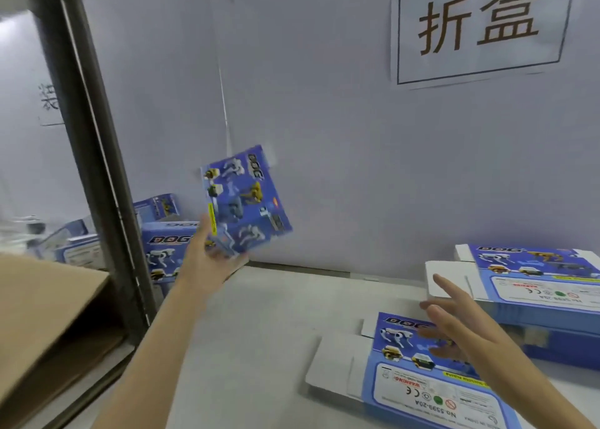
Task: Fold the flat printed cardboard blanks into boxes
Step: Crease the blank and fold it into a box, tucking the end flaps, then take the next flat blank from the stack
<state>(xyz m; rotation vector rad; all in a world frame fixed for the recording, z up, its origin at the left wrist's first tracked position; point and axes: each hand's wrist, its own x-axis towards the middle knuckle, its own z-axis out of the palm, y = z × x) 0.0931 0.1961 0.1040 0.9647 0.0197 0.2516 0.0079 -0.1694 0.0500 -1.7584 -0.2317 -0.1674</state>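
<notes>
My left hand (207, 259) holds a folded blue box (246, 201), printed with robot dogs, raised and tilted above the table's left side. The thumb lies along its left edge and the fingers are under its bottom edge; the hand is blurred. My right hand (461, 328) hovers with fingers spread just over a flat printed blank (422, 383) lying at the near right of the table (259, 331). It grips nothing. A stack of flat blanks (535, 285) lies further back at the right.
Several folded boxes (165, 250) are piled at the left against the wall, partly behind a dark upright post (97, 155). A brown cardboard carton (48, 305) stands at the near left. A paper sign (480, 29) hangs on the back wall.
</notes>
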